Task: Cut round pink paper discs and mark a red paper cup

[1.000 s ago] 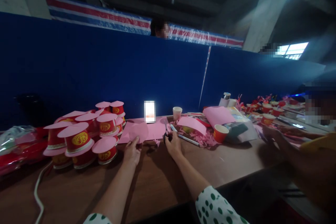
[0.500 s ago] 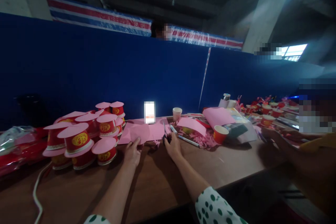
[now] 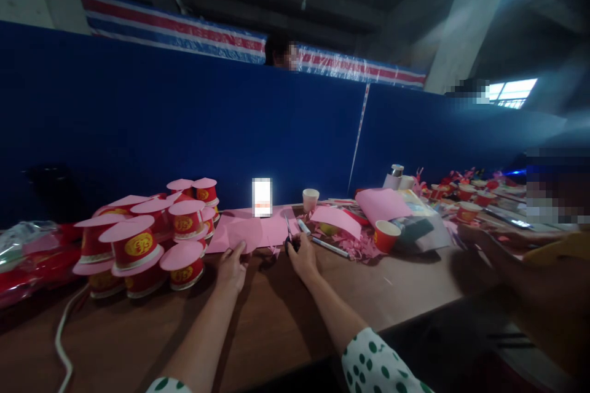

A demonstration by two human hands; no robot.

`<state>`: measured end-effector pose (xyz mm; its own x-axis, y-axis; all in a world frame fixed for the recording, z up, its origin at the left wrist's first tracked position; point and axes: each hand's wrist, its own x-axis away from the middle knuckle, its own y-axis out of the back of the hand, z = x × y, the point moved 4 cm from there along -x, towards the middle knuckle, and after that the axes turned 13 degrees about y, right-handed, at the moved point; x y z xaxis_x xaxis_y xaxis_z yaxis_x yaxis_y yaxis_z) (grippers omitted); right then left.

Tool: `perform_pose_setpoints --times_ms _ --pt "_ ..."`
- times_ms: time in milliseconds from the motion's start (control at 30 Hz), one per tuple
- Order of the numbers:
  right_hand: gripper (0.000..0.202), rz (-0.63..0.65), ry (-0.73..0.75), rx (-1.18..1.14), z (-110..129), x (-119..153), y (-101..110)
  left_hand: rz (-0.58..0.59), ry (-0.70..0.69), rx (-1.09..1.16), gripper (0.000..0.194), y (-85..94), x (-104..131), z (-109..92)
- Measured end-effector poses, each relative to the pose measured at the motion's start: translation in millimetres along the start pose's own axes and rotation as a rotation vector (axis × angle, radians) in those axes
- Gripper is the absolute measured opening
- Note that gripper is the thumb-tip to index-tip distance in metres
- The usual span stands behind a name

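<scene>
My left hand [image 3: 233,267] pinches the lower edge of a rounded piece of pink paper [image 3: 246,234]. Behind that piece lies a larger pink sheet [image 3: 282,225] on the wooden table [image 3: 271,325]. In my right hand [image 3: 302,256] are dark-handled scissors [image 3: 288,239], with the blades pointing away from me beside the sheet's right part. A small pink scrap [image 3: 275,250] hangs near the sheet's front edge, between my hands. A lit phone screen [image 3: 262,198] stands upright behind the sheet.
Stacked red cups with pink paper brims [image 3: 138,245] stand at left, near a white cable [image 3: 62,347]. Right of my hands are a marker [image 3: 329,247], paper shreds [image 3: 362,245], a red cup [image 3: 386,236] and a pale cup [image 3: 310,199]. Another person's arm [image 3: 488,258] reaches in at far right.
</scene>
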<state>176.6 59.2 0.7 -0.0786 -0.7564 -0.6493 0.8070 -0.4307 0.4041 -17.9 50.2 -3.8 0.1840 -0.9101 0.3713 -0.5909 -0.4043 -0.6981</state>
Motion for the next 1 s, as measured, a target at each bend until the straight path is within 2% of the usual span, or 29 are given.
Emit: perform_pose_setpoints --times_ms 367,1000 --pt "0.012 0.002 0.007 -0.005 0.5 0.0 -0.1 -0.026 0.004 -0.023 0.017 -0.6 2.4 -2.0" --pt "0.013 0.008 0.012 -0.011 0.8 0.2 0.2 -0.003 -0.005 -0.016 0.018 1.1 -0.1 -1.8"
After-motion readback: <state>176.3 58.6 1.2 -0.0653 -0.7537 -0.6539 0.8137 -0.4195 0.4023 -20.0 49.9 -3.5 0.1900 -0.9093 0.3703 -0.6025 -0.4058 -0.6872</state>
